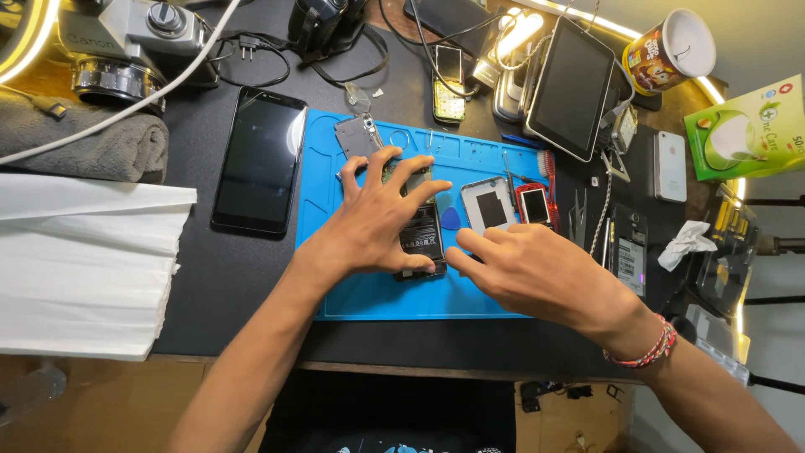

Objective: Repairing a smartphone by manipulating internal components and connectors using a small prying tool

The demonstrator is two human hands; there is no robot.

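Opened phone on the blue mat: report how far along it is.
Done: the opened phone shows its insides, and a grey back cover lies apart on the blue mat. In hand: left hand presses it flat; right hand touches its lower edge. Left: cover not yet back on.

The left hand point(381, 220) hides most of the opened phone point(422, 236); the camera point(126, 42) is cut off.

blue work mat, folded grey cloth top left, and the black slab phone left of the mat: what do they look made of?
Flat blue work mat: likely silicone or soft rubber; matte, with moulded compartments along its far edge.
Folded grey cloth: woven fabric, looks like towelling; soft rolled edge, fuzzy texture.
Black slab phone: front looks like glass; glossy, reflecting light along its right edge. The frame material cannot be told.
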